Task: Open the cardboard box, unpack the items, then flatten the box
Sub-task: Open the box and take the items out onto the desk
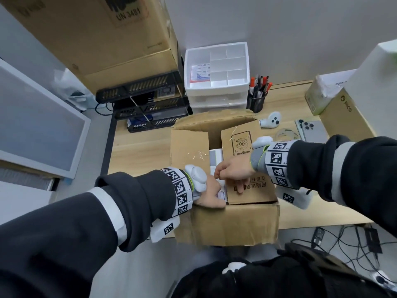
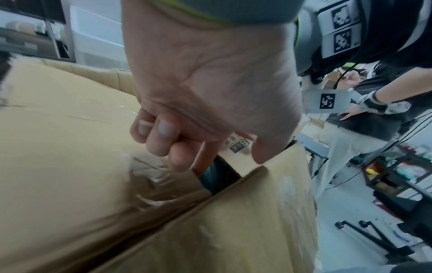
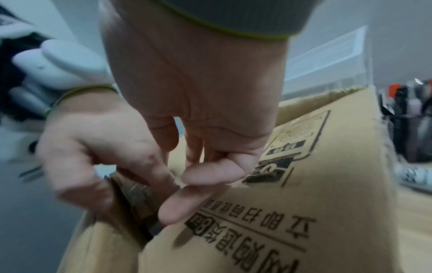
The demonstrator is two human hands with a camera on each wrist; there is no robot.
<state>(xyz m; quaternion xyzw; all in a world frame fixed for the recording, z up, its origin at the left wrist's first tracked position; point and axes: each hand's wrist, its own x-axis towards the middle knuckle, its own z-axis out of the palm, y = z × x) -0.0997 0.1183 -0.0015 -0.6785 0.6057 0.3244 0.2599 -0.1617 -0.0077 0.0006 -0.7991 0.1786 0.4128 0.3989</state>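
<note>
- The box (image 1: 225, 220) sits at the near edge of my desk (image 1: 137, 151), its front wall hanging just past the rim. The top is partly open: the left flap (image 1: 189, 145) and the printed right flap (image 1: 242, 168) are parted, with white items (image 1: 214, 157) showing in the gap.
- My left hand (image 1: 209, 193) is at the near end of the gap. In the left wrist view its fingers (image 2: 161, 136) curl down over the left flap's edge, gripping it.
- My right hand (image 1: 233, 172) rests on the printed flap by the seam. In the right wrist view its thumb and forefinger (image 3: 187, 203) meet at the flap's edge; I judge they pinch the edge or a strip of tape there, but I cannot tell which.
- Handling, as I judge it: the cardboard looks worn and creased, so stiff across a panel but quick to fold at the scores. Clear tape (image 1: 197, 154) crinkles on the left flap and may be slick or sticky.
- I would grip each flap along its free edge near the middle and fold outward, not tug a corner, which could tear.
- The overhang means a hard pull toward me could tip the box off.
</note>
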